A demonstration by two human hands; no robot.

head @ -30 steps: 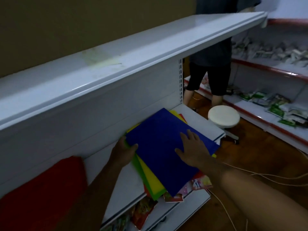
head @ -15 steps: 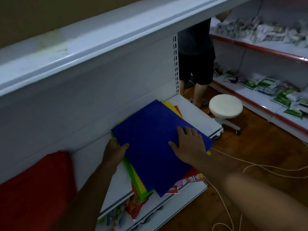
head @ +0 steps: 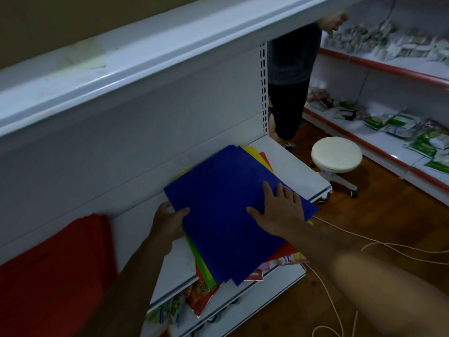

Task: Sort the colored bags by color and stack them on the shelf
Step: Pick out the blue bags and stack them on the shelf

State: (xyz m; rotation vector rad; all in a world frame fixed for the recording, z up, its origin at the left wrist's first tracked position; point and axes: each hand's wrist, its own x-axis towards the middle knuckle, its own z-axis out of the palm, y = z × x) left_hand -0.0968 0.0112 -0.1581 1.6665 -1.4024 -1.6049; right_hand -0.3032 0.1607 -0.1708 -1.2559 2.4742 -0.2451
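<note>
A mixed pile of flat bags lies on the white shelf (head: 289, 164). Several blue bags (head: 223, 203) are on top. Yellow bag edges (head: 255, 155), green bag edges (head: 199, 261) and red bag edges (head: 284, 251) stick out beneath. My left hand (head: 170, 220) grips the left corner of the blue bags, thumb on top. My right hand (head: 279, 207) lies flat on the blue bags near their right edge, fingers spread. A stack of red bags (head: 56, 271) rests on the same shelf at the far left.
A white upper shelf (head: 145, 52) overhangs. Snack packets (head: 201, 293) lie on the lower shelf. A white round stool (head: 336, 155) stands on the wooden floor, a person (head: 291, 76) behind it. Cords (head: 364, 244) trail on the floor. Stocked shelves (head: 388, 122) run along the right.
The view has tilted down and left a little. My left hand's thumb has come over the blue bags' corner. My right hand stays flat on top.
</note>
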